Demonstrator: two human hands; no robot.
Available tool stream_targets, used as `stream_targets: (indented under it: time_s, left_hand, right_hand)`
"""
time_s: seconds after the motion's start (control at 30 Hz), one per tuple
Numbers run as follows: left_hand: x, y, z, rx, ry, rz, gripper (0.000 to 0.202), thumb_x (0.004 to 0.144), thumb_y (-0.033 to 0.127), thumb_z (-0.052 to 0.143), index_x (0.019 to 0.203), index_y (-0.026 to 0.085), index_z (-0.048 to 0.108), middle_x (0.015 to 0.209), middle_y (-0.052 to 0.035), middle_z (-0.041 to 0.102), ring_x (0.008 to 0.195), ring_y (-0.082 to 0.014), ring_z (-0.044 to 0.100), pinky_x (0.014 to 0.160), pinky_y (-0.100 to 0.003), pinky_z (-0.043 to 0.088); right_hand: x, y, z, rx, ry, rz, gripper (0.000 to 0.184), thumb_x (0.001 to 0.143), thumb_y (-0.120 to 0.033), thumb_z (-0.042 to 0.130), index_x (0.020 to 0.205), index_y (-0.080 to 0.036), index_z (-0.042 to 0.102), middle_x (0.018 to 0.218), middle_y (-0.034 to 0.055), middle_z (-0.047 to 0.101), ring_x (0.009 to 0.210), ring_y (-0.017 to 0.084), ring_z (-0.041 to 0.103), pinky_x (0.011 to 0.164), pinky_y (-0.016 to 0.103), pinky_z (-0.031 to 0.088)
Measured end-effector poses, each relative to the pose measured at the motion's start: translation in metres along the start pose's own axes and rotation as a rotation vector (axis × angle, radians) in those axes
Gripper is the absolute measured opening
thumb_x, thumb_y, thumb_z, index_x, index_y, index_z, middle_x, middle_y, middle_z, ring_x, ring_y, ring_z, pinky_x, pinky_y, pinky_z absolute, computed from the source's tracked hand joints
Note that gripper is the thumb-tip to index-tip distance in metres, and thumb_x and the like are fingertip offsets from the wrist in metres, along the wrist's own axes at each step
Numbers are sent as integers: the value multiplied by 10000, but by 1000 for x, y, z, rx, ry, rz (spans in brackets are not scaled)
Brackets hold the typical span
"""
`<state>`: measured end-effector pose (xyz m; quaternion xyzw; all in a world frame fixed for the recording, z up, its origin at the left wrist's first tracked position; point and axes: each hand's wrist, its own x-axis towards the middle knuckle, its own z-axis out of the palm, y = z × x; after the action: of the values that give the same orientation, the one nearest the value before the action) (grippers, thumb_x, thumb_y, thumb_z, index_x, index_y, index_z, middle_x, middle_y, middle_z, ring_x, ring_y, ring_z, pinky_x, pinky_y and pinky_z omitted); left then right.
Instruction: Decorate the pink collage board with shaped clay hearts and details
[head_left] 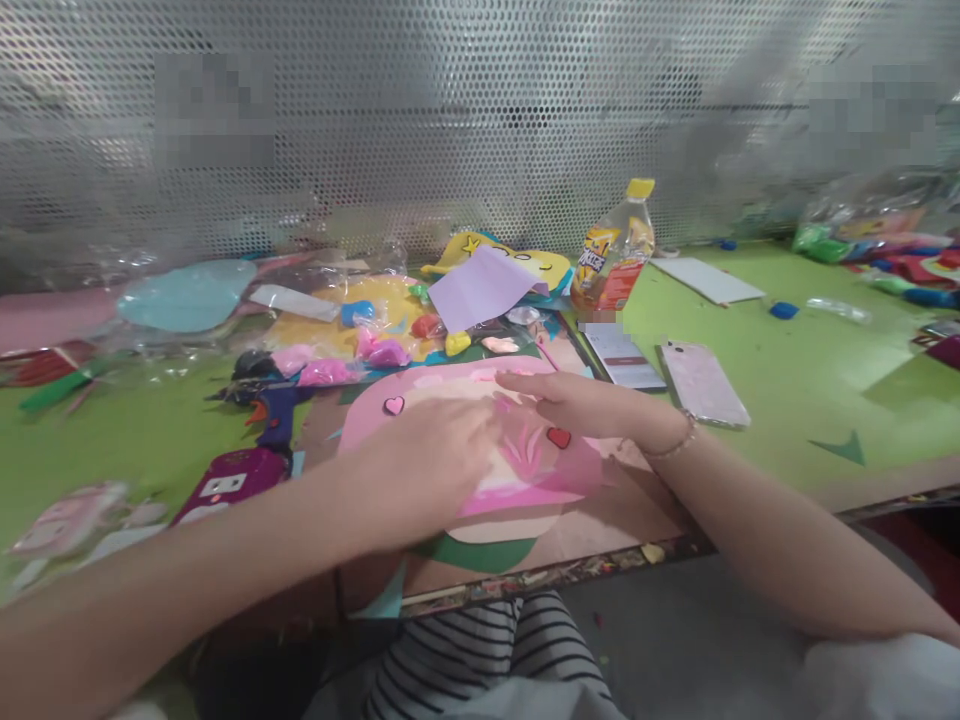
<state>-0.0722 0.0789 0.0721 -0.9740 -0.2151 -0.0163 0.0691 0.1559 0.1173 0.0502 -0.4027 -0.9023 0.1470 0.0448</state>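
Note:
A pink craft piece (367, 430) lies on the table's front edge, with layered pink and cream sheets, heart stickers and a pink leaf-shaped clay form (523, 450) on its face. My left hand (439, 455) rests over its left and middle part; motion smears the fingers, and what is under them is hidden. From the right, my right hand (581, 402) reaches across the upper edge with fingers stretched out, touching or just above the pink clay there. I see nothing held in it. A red heart sticker (559, 438) sits just below that hand.
Behind lie bagged clay lumps (382, 350), a lilac sheet (484, 288) and a yellow cutout (540, 263). A drink bottle (615, 250), a lit phone (622, 358) and a pink phone (703, 384) stand or lie right. Left are a blue glue gun (279, 415) and purple case (232, 480).

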Motion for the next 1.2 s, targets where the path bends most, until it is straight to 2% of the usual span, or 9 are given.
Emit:
stream_targets:
  time_s: [0.07,0.17,0.27,0.37,0.5,0.67,0.8,1.13,1.2]
  left_hand:
    - [-12,26,5,22,39,107,384,982,309,382,1177,64,605,1207,-155,632,1161,-282,543,1012,-435,360]
    - [-27,55,15,2,44,169,632,963,538,343,1345,49,466,1405,-145,489,1286,-280,451,1033,-400,349]
    - [-37,67,30,4,72,306,471,980,376,350,1334,97,489,1417,-77,490,1296,-222,447,1009,-341,380]
    - [-42,67,46,3,112,340,368,978,214,333,1269,179,554,1355,-9,559,1234,-165,509,972,-301,416]
    - [-48,62,61,37,155,363,380,990,193,304,1293,200,535,1387,12,527,1249,-155,497,991,-285,424]
    - [-50,58,74,63,195,363,421,1005,178,247,1354,222,478,1407,45,503,1277,-128,463,1014,-257,420]
    - [-47,54,72,74,202,380,461,997,113,220,1349,251,484,1389,72,519,1255,-94,481,1003,-225,426]
    - [-48,61,83,13,336,306,368,1009,222,314,1297,271,538,1361,86,545,1267,-102,460,1043,-232,393]
    - [-48,61,81,24,316,324,367,1010,223,311,1291,261,544,1368,70,541,1253,-107,476,1027,-232,405]
  right_hand:
    - [2,-1,4,-19,9,-60,513,890,-40,323,1389,-63,439,1387,160,516,1243,236,536,1028,388,464]
    - [3,-2,12,-58,-16,-116,477,883,-35,338,1329,-61,503,1343,182,552,1230,262,547,1017,426,472]
    - [4,-3,19,-176,13,-168,496,847,-5,363,1319,-58,504,1340,188,552,1219,259,557,988,407,501]
    - [4,-1,25,-360,52,-287,503,814,22,380,1299,-5,510,1358,203,532,1281,280,494,1062,429,441]
    - [2,-2,33,-478,44,-349,517,857,-20,365,1368,3,441,1425,182,467,1348,288,403,1115,428,385]
    - [-4,-8,28,-369,52,-277,499,926,-116,360,1416,-24,389,1445,169,445,1369,253,377,1131,391,365]
    - [-4,-10,20,-254,1,-198,481,995,-257,289,1411,-51,412,1438,170,451,1349,248,412,1114,426,381]
    - [-3,-9,29,-246,37,-239,478,988,-224,297,1415,-36,402,1474,183,388,1402,249,317,1149,426,336]
    - [-3,-8,33,-262,46,-239,499,988,-260,315,1428,-32,377,1494,188,353,1418,260,279,1160,438,310]
